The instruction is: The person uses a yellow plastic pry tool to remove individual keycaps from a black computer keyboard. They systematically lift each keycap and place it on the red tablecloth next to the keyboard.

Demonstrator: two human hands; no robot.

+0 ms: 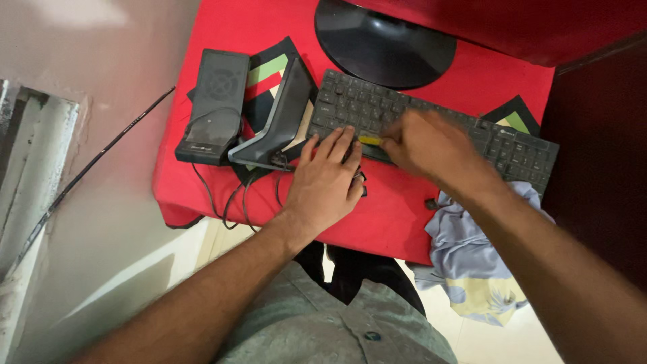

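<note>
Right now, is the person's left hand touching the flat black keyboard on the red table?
Touching. The head view shows the left hand lying palm down with its fingertips resting on the near edge of the flat black keyboard.

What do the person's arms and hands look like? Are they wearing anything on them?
Both arms are bare from the elbow down: no sleeves reach them, and no gloves, watch, rings or bands show. The left hand and the right hand are bare too. The only clothing in view is a grey-green buttoned shirt on the body.
</note>
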